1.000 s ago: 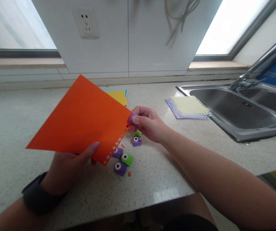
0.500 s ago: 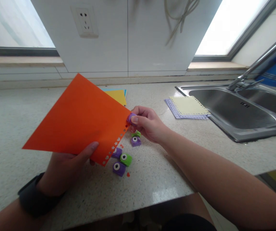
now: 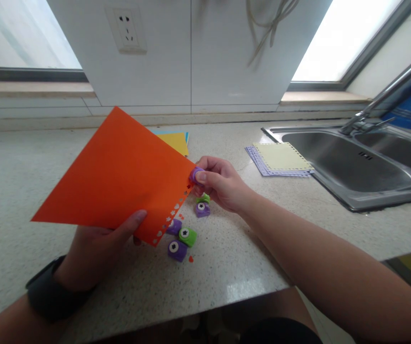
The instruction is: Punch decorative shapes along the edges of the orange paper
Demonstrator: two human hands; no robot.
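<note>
An orange sheet of paper (image 3: 119, 172) is held up at a slant, its lower right edge lined with punched shapes such as hearts and flowers. My left hand (image 3: 107, 243) pinches its near edge, thumb on top and fingers beneath. At the sheet's right corner, my right hand (image 3: 221, 184) grips a purple craft punch (image 3: 195, 176) fitted over the paper edge, thumb on the punch. Below on the counter lie a green punch (image 3: 187, 236), a purple punch (image 3: 177, 250) and another purple one (image 3: 174, 226) partly under the paper. Nearer the right hand sit one more purple punch (image 3: 203, 209) and a green one (image 3: 203, 198).
Small orange paper cut-outs (image 3: 191, 259) lie on the speckled counter (image 3: 248, 267). Yellow and blue sheets (image 3: 174, 142) rest behind the orange one. A stack of pale sheets with punched borders (image 3: 280, 157) overlaps the rim of the steel sink (image 3: 348, 162) on the right.
Hardly anything differs. The sheet, both hands and the punch at the corner keep nearly the same position, with a very slight shift of the view.
</note>
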